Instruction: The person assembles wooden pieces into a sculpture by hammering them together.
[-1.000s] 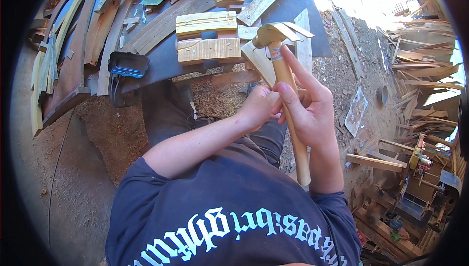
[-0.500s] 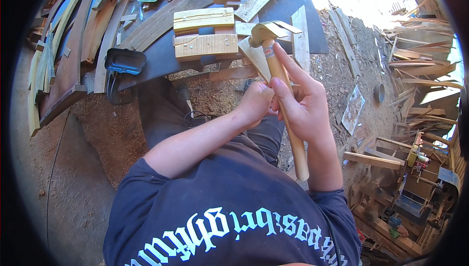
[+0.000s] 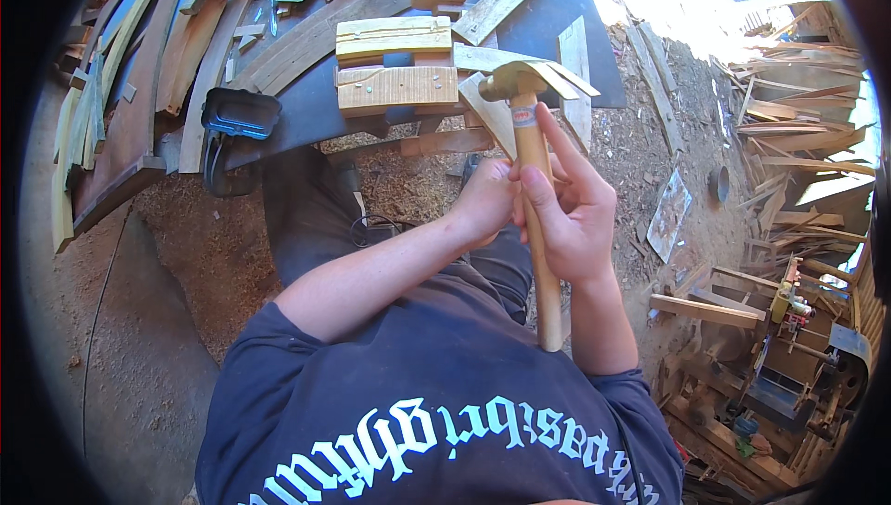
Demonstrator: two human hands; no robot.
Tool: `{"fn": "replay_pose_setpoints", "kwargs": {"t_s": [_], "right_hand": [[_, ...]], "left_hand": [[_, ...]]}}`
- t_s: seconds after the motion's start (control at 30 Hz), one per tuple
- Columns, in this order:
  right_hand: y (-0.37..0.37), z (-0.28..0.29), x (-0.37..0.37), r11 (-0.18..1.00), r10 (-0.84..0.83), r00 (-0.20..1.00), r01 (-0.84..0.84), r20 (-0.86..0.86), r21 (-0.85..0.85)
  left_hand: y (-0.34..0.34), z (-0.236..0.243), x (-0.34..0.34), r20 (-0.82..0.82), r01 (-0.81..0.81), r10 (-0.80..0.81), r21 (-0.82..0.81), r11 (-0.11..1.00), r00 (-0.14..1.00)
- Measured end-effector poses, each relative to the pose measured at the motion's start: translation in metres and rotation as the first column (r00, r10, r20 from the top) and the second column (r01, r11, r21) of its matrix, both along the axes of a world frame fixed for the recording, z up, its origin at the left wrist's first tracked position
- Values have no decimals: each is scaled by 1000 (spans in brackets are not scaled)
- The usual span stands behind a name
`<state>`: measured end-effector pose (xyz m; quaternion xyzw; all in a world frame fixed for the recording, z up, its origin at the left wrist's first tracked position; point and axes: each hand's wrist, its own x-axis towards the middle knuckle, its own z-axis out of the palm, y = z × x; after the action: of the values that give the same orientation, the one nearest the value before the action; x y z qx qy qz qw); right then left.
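Note:
My right hand (image 3: pixel 577 217) is closed around the wooden handle of a claw hammer (image 3: pixel 543 273). Its thumb lies across the handle and its index finger stretches up toward the metal head. The hammer stands nearly upright in the picture, head at the far end and claw toward the right. Close against the handle's left side is my left hand (image 3: pixel 484 200), its fingers curled in by the right hand's fingers; what they hold, if anything, is hidden. Just beyond both hands, two light wooden blocks (image 3: pixel 397 87) sit one behind the other at the edge of the dark table (image 3: pixel 297 138).
Curved planks (image 3: pixel 316 36) and offcuts lie over the table. A small open dark case (image 3: pixel 241 115) sits at its left corner. A machine (image 3: pixel 789 384) stands at the right, below stacked wood strips (image 3: pixel 807 124). Sawdust and chips cover the ground.
The hammer has turned more upright: its head has shifted right and its handle end left. More of the claw shows. Both hands keep nearly the same place.

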<state>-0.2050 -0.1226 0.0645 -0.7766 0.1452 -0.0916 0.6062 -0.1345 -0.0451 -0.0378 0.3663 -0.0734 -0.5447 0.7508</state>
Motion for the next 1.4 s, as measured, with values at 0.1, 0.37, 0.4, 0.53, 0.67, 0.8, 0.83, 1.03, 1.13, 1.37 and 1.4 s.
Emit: {"fn": "replay_pose_setpoints", "kwargs": {"t_s": [0.1,0.37,0.4,0.53,0.67,0.8,0.83,1.03,1.13,1.37,1.4], "right_hand": [[1,-4,0,993,-58,993,47,106,104],[0,-8,-1,998,-49,998,47,44,34],[0,-10,0,999,-46,998,47,51,-6],[-4,-4,2,998,19,1000,-18,17,-64],[1,5,-7,994,-23,993,35,112,-103],[5,4,-4,995,-56,987,68,148,-75],[2,2,-2,996,-32,999,32,2,-79],[7,26,0,996,-87,989,88,118,-2],[6,26,2,989,-22,972,56,235,-140],[4,19,8,999,-44,988,43,146,10],[5,23,4,998,-59,971,61,232,-4]], "left_hand": [[1,1,0,-38,-29,29,1,1000,999],[0,0,-2,-59,-52,52,-1,999,997],[-2,-3,-3,-38,-55,56,8,998,998],[4,4,1,-45,-26,25,-19,999,999],[0,9,-1,-81,-24,25,3,1000,996],[0,5,-1,-82,-55,59,54,997,995],[1,4,0,2,-8,8,46,999,1000],[-4,9,-6,-171,-82,99,107,991,980],[-3,3,-7,-126,-75,77,17,997,989],[-2,-4,-4,-58,-43,45,26,999,997],[-3,0,-6,-113,-60,61,17,998,992]]}}
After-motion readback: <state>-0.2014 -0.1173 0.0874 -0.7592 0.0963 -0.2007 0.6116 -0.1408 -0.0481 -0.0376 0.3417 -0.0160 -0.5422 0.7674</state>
